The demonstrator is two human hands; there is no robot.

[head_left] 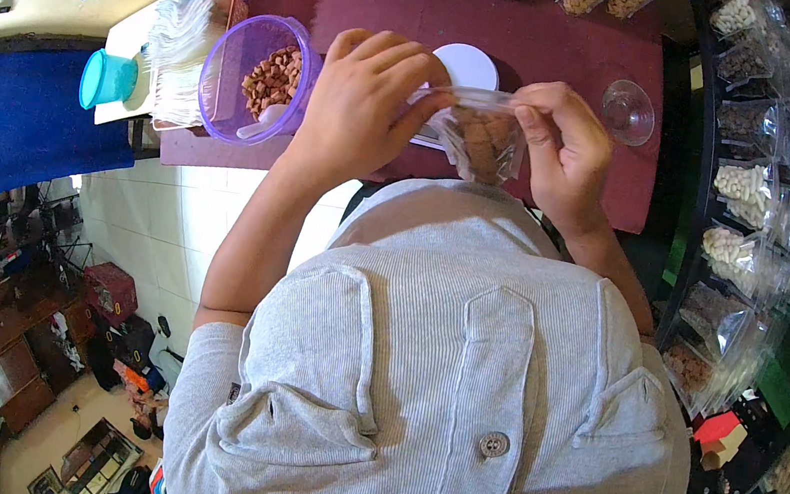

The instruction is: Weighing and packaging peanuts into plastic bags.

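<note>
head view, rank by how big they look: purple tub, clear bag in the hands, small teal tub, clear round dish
1. Purple tub
2. Clear bag
3. Small teal tub and clear round dish: too alike to rank

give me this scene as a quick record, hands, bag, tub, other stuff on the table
left hand: pinching the left end of the clear bag's top edge
right hand: pinching the right end of that edge
bag contents: brown pieces
purple tub: left of the hands, holding brown chunks and a scoop
table: dark red; white round platform behind the bag, clear round container at right
</note>
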